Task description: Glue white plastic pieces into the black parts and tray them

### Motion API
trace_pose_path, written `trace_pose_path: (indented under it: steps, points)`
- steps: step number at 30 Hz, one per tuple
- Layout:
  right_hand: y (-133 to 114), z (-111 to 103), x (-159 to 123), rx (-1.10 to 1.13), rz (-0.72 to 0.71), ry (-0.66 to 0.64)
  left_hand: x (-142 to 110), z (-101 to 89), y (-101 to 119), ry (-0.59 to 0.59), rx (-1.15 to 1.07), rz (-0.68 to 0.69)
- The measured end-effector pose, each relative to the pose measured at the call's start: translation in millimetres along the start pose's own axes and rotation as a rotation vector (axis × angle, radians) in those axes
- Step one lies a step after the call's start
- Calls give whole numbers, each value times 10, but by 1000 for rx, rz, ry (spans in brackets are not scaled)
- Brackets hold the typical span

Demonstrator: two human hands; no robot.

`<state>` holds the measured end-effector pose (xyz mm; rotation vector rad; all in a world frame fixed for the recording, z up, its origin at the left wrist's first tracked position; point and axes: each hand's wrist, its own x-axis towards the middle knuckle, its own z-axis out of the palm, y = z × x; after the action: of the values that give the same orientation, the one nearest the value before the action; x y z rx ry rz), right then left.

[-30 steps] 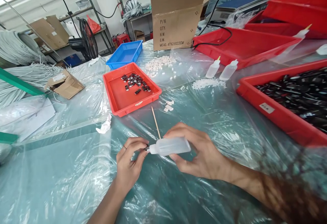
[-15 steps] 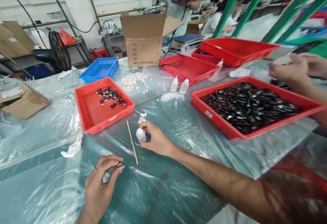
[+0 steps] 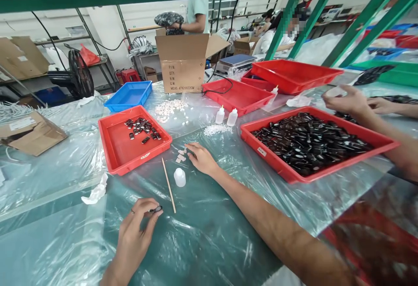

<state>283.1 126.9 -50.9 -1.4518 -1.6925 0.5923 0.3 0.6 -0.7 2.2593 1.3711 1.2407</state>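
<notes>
My left hand (image 3: 139, 229) pinches a small dark oval piece (image 3: 156, 209) between thumb and fingertips, above the plastic-covered table. My right hand (image 3: 201, 159) is stretched out, thumb and forefinger apart, beside a few small pale flat pieces (image 3: 180, 156). Nothing shows between its fingers. A small white bottle (image 3: 180, 178) stands on the sheet between my hands, clear of both. Close by lies a thin wooden stick (image 3: 169, 186). Several dark pieces (image 3: 142, 126) lie in the left red tray (image 3: 120, 155).
A large red tray (image 3: 261, 151) heaped with dark pieces stands at right, near another person's hands (image 3: 349, 99). Behind are two small bottles (image 3: 226, 116), scattered pale pieces (image 3: 171, 109), a blue tray (image 3: 129, 95) and a cardboard box (image 3: 183, 66). Crumpled tissue (image 3: 96, 190) lies left.
My right hand has let go of the white bottle, which now stands on the table, and has moved to the pale pieces. My left hand still holds the dark piece.
</notes>
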Motion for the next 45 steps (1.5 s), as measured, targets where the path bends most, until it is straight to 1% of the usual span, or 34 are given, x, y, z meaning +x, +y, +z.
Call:
trace_pose_path:
  steps: [3,6,9,11,13,16,18,19,21,23,25,27,30,33,36,38,40,43,45]
  points:
    - [-17,91,-1,-89,13,13,-2,-2,25,-36,-18,20]
    - [-32,127,-18,-140,36,25,-4,11,49,-56,-41,14]
    - [-45,110,-6,-140,50,48,-8,33,55,-74,-61,9]
    - [-94,55,-8,-109,52,80,-17,39,49,-75,-63,-1]
    - [-210,-35,-60,-52,40,123,-32,30,43,-67,-68,-16]
    - [-527,-184,-295,61,-21,160,-61,-6,47,-63,-99,-44]
    - [-788,-244,-535,171,-100,127,-77,-31,63,-79,-125,-70]
    - [-911,-250,-662,280,-165,93,-82,-40,76,-88,-134,-82]
    - [-1108,-214,-888,436,-271,-23,-89,-52,106,-96,-145,-96]
    - [-1212,-123,-1041,521,-340,-125,-93,-58,141,-77,-157,-92]
    - [-1226,-14,-1115,529,-359,-189,-94,-64,174,-60,-169,-87]
    - [-1194,77,-1140,505,-346,-211,-92,-69,200,-67,-177,-84]
    - [-1165,144,-1157,484,-337,-168,-92,-61,231,-78,-213,-105]
    - [-1205,149,-1187,503,-326,-104,-105,-31,264,-64,-304,-209]
    - [-1254,130,-1192,519,-304,-96,-120,-1,290,-45,-401,-341]
    - [-1271,94,-1170,517,-296,-145,-124,6,301,-25,-443,-396]
    - [-1287,28,-1138,513,-287,-225,-124,3,317,-9,-447,-418]
    - [-1319,-91,-1100,527,-279,-327,-118,-3,353,6,-382,-406]
    - [-1328,-142,-1078,537,-272,-342,-105,0,373,6,-338,-382]
